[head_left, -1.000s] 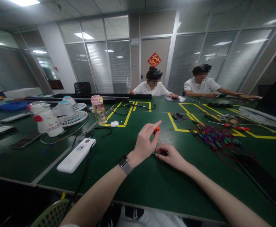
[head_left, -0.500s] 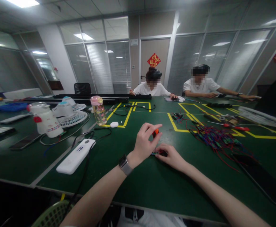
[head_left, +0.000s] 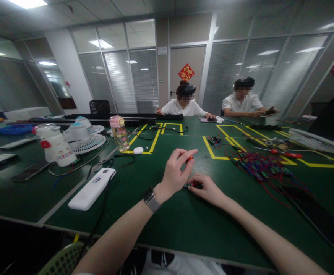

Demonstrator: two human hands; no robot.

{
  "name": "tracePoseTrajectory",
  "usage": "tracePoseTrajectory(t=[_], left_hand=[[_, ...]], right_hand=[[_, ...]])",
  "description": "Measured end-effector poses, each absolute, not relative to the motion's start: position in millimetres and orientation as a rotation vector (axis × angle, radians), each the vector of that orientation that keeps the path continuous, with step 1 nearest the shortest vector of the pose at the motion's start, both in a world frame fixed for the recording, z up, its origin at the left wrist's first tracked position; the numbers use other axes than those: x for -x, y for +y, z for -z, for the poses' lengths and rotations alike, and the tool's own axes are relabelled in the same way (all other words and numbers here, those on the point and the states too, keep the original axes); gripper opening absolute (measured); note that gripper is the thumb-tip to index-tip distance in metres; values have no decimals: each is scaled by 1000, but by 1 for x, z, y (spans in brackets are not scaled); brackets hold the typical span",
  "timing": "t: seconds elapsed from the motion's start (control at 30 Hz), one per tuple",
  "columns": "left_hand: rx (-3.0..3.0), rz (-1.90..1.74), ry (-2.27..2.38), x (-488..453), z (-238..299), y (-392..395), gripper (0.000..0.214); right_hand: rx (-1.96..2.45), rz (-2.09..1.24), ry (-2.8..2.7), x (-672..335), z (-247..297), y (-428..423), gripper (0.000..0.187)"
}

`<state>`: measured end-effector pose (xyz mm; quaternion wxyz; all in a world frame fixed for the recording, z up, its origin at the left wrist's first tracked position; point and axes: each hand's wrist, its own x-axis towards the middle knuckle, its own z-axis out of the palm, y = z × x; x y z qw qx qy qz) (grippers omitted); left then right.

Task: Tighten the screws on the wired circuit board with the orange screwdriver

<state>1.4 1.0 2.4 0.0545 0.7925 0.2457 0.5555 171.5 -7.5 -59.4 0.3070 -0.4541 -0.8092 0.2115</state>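
My left hand (head_left: 176,170) is closed round the orange and black handle of what looks like a screwdriver (head_left: 190,159), held roughly upright. Its lower end is hidden behind my fingers. Just below and to the right, my right hand (head_left: 205,187) rests on the table, its fingers pinching a small circuit board with wires (head_left: 187,185). Most of that board is covered by the fingers. Both hands are close together over the green table (head_left: 167,225).
Right of my hands lies a tangle of wired circuit boards (head_left: 261,166), with a red-handled screwdriver (head_left: 287,154) behind and a dark phone-like slab (head_left: 313,214) nearer. Leftward are a white power bank (head_left: 92,189), a pink-lidded bottle (head_left: 119,133) and fans (head_left: 86,141). Two people sit opposite.
My left thumb and fingers have shifted slightly round the orange handle; my right hand stays put. The person at the far right has drawn an outstretched arm in and holds a dark object.
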Motion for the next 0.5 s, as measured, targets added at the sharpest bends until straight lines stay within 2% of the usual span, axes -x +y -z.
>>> tracePoseTrajectory(t=[0.13, 0.33, 0.5], left_hand=[[-2408, -1674, 688, -1, -3, 1, 35], [-2397, -1725, 785, -2, -2, 2, 26], [-2410, -1680, 713, -2, -3, 1, 35]], right_hand=[[1194, -564, -2141, -171, 59, -8, 10], [1209, -559, -2146, -172, 60, -7, 11], [1205, -560, -2143, -172, 60, -7, 11]])
